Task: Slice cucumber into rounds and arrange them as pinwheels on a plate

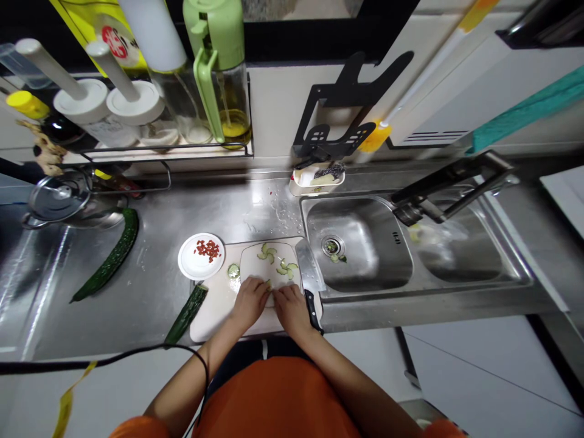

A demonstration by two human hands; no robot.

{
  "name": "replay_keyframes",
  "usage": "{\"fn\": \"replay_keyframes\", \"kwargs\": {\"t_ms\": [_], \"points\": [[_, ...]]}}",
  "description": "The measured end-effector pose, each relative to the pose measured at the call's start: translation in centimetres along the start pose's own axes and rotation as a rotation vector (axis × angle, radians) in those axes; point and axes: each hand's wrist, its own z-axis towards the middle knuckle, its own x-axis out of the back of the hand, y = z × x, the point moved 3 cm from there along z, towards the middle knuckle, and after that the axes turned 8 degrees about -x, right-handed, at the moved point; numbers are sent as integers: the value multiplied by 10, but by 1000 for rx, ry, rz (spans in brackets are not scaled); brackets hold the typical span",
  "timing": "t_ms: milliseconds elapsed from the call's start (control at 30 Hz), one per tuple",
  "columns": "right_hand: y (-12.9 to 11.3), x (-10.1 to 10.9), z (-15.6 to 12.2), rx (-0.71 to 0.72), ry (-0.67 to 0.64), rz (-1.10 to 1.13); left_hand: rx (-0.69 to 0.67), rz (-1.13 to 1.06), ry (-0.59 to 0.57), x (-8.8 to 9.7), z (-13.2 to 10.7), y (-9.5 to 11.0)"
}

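My left hand [252,299] is at the near edge of a pale square plate [249,260], its fingertips pinched at a small green cucumber slice. Right beside it, my right hand [291,309] has its fingers bent together over the same edge; anything under them is hidden. Two fanned groups of thin cucumber slices [286,268] lie on the plate. Under the plate is a light cutting board [212,316], with a few round cucumber slices [233,271] to the left. A kitchen knife [310,267] with a black handle rests along the right side.
A cut cucumber piece [187,313] lies left of the board, near a white saucer [186,263] of small red berries. Further left are a whole cucumber [112,261] and a lidded pot [59,198]. The sink [360,243] and faucet [438,188] are right; a bottle rack [182,149] stands behind.
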Motion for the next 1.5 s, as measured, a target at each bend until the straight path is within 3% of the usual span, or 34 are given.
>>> {"fn": "replay_keyframes", "kwargs": {"t_ms": [533, 700, 867, 1067, 1200, 1500], "points": [[-3, 3, 0, 5, 34, 7, -3, -29, 23, -1, -2, 0], [-2, 6, -1, 0, 30, 33, 19, -67, 103, 7, -9, -9], [0, 6, -2, 14, 52, 75, 261, 57, 286, 31, -26, -40], [0, 5, -2, 22, 52, 68, 554, 269, 226, 42, -35, -58], [0, 7, -1, 19, 51, 74, 581, 291, 183, 38, -32, -57], [0, 8, -3, 11, 55, 91, 613, 210, 201, 37, -28, -59]]}}
